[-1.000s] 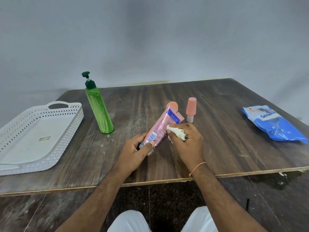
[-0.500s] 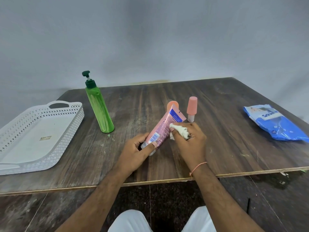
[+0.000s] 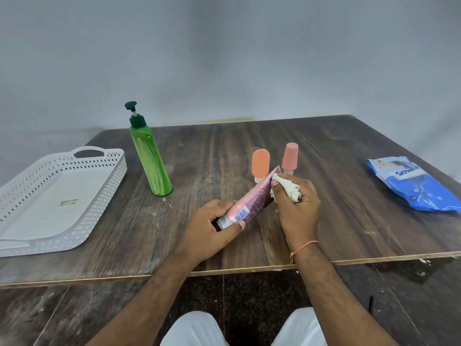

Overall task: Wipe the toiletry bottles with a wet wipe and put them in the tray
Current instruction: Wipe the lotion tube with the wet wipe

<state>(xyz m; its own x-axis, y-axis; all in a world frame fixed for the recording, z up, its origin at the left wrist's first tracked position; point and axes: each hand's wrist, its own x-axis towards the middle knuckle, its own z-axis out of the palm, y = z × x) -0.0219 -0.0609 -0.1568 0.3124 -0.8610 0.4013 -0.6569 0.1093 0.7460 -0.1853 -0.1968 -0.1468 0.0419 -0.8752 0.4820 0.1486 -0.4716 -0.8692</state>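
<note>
- I see the pink plastic squeeze tube just below the centre of the frame, held tilted above the dark wooden table, its white cap end low and to the left, its flat crimped end up and to the right.
- My left hand grips the cap end, thumb curled over the barcode label and fingers wrapped underneath.
- My right hand pinches a crumpled white wet wipe with curled fingers and presses it on the upper end of the tube.
- Just behind the tube stand 2 small bottles: an orange rounded-cap bottle and, to its right, a pink capped bottle. Both are upright at the middle of the frame, close together but apart.
- Left of centre a tall green pump bottle with a dark green dispenser head stands on the table.
- At the left edge of the frame a white perforated plastic tray with a handle cut-out lies on the table; only a small sticker shows on its floor.
- At the right edge a blue wet-wipe packet lies flat, well apart from the hands.
- A thin orange thread circles my right wrist.
</note>
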